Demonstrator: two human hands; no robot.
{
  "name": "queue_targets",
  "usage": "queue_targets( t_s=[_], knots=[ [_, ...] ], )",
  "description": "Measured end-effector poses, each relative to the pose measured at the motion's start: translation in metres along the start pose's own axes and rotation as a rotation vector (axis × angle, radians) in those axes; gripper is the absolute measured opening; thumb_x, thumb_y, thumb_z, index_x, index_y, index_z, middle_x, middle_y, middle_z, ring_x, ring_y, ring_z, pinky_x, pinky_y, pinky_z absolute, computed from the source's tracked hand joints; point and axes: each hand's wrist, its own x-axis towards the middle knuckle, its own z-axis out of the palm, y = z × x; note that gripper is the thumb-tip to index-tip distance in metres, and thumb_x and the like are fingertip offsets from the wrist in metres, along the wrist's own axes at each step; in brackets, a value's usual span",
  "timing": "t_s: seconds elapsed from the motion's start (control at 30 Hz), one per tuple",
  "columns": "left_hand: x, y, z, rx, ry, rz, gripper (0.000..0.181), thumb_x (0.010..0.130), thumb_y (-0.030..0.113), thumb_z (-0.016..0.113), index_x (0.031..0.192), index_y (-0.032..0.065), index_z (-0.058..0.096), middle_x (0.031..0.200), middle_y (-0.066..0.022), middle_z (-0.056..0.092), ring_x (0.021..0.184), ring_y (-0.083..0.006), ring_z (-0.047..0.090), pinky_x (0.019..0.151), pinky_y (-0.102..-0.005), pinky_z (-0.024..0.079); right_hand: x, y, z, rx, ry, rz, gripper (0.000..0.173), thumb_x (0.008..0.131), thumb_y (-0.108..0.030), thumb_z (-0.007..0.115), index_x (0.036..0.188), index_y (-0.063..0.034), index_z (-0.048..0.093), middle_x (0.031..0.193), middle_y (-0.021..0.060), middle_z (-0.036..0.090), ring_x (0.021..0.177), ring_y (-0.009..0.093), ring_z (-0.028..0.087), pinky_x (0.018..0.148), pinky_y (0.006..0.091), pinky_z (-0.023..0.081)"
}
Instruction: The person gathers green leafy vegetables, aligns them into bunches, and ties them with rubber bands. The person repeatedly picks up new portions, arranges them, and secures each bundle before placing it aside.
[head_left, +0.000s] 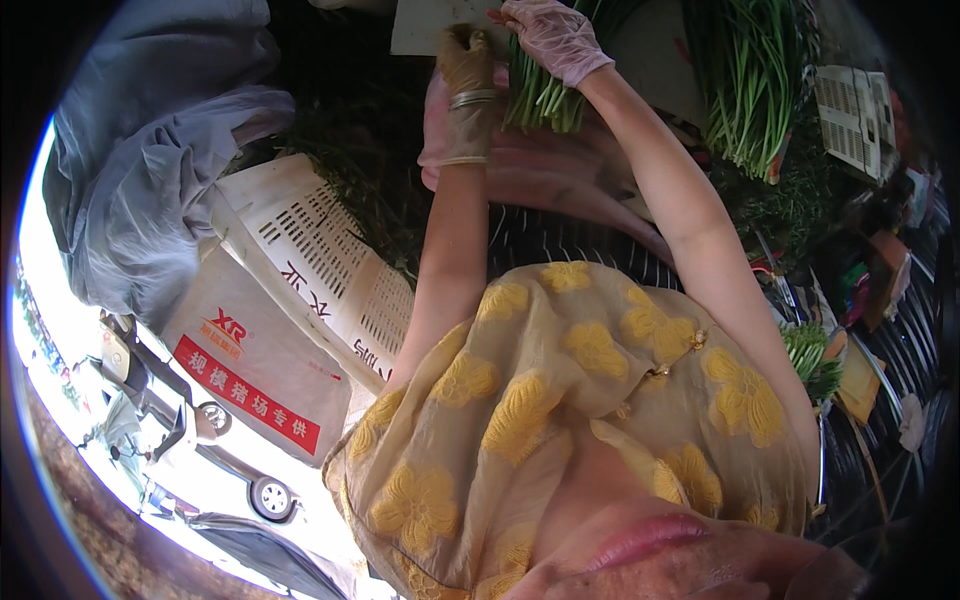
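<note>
My left hand (466, 64), in a soiled tan glove with a bracelet over its wrist, has curled fingers beside the edge of a pale board (420, 30). Whether it holds anything is not clear. My right hand (553, 37), in a thin pinkish glove, lies over a bunch of green leafy stalks, probably garlic chives (546, 101). Its fingertips pinch a small red strip (495, 16). The stalks' pale cut ends point towards me, above a pink cloth (540, 161) over my lap. A larger bunch of similar stalks (750, 97) lies to the right.
At left are a white slotted plastic crate (322, 232), a printed sack (255, 360) and grey cloth (165, 172). A white plastic basket (855, 120) stands at right. More cut greens (810, 356) lie beside my right arm. A parked vehicle (225, 450) shows beyond the sack.
</note>
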Motion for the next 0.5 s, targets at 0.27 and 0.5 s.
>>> queue_targets(
  t_s=[0.27, 0.5],
  knots=[
    [0.046, -0.026, 0.036, 0.26, -0.08, 0.411, 0.022, 0.083, 0.027, 0.061, 0.097, 0.0102, 0.066, 0.081, -0.0201, 0.066, 0.075, -0.0411, 0.062, 0.066, -0.0491, 0.051, -0.001, 0.007, 0.012, -0.073, 0.017, -0.008, 0.011, 0.088, -0.018, 0.055, 0.085, -0.0084, 0.059, 0.08, 0.0119, 0.064, 0.082, 0.03, 0.063, 0.069, 0.0413, 0.052],
    [0.042, -0.001, 0.023, 0.389, -0.269, 0.271, 0.02, 0.081, 0.026, 0.064, 0.081, 0.0065, 0.069, 0.082, -0.0197, 0.067, 0.078, -0.0397, 0.064, 0.07, -0.0487, 0.051, -0.003, 0.008, 0.014, -0.052, 0.027, 0.006, 0.011, 0.087, -0.019, 0.055, 0.086, -0.0087, 0.058, 0.08, 0.0121, 0.063, 0.082, 0.03, 0.063, 0.068, 0.041, 0.052]
  ],
)
